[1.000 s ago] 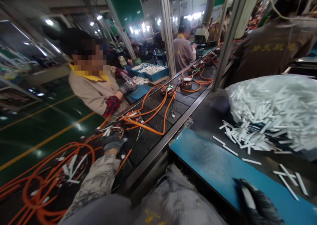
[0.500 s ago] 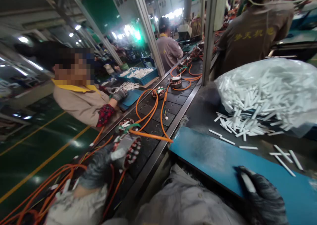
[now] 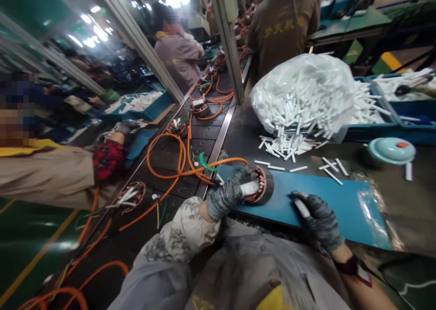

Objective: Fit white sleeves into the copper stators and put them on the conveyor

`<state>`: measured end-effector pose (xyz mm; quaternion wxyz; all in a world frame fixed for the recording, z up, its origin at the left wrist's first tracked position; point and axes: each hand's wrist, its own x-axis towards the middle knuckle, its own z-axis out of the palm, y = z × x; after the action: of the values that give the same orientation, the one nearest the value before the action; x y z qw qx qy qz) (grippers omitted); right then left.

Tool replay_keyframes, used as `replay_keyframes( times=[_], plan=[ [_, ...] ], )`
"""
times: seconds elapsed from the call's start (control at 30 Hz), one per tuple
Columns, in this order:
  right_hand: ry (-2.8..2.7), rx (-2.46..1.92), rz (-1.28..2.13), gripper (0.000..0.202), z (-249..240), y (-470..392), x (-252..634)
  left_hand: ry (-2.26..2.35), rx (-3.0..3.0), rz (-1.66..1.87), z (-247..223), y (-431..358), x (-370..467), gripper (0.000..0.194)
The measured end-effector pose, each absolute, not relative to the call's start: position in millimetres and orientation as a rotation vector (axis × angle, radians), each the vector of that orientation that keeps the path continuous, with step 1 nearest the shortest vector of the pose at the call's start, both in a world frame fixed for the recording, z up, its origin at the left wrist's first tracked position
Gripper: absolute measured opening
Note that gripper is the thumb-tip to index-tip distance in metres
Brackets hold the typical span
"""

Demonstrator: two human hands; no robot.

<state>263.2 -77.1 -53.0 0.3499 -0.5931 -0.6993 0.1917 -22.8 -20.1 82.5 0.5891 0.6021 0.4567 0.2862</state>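
My left hand [image 3: 229,194], in a grey knitted glove with a white-covered thumb, grips a motor stator [image 3: 267,189]. The stator stands on a blue board [image 3: 284,210], with its copper windings and white pieces turned towards my thumb. An orange cable [image 3: 225,161] and a green sleeve [image 3: 206,163] lie behind that hand. Over the right part of the board is my right hand [image 3: 318,217], gloved alike. Its fingers reach forward with the white-covered thumb a little apart, and I see nothing held in it.
Loose white sticks [image 3: 289,146] spill from a clear plastic bag [image 3: 303,96] behind the board. A light-blue lidded container [image 3: 391,151] stands at right. More stators [image 3: 131,196] with orange cables lie along the conveyor [image 3: 200,142] at left. A co-worker's sleeve [image 3: 109,160] is across it.
My left hand has brought the stator from the conveyor rightwards onto the blue board. My view has turned right. My right hand is still over the board.
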Motion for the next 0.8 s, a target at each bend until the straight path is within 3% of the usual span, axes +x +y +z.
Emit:
replay_keyframes(
  times=[0.13, 0.33, 0.5, 0.7, 0.8],
  plan=[
    [-1.683, -1.479, 0.606, 0.038, -32.3, -73.2, 254.8, 0.966, 1.793, 0.687, 94.4, 0.5, -23.2, 0.063],
    [-1.775, -1.285, 0.588, 0.040, 2.1, -45.5, 240.0, 1.189, 2.543, 0.315, 82.2, 29.9, -21.2, 0.036],
    [-1.908, -1.209, 0.692, 0.037, 15.3, -25.1, 234.0, 1.122, 2.516, 0.236, 83.6, 44.6, 2.3, 0.039],
    [-1.872, -1.042, 1.086, 0.042, 18.9, -8.0, 251.7, 0.921, 2.419, -0.194, 84.5, 76.5, 24.2, 0.037],
    [-1.920, -0.964, 1.165, 0.045, 18.9, 2.6, 259.5, 0.803, 2.315, -0.234, 87.6, 88.4, 22.3, 0.034]
  ],
)
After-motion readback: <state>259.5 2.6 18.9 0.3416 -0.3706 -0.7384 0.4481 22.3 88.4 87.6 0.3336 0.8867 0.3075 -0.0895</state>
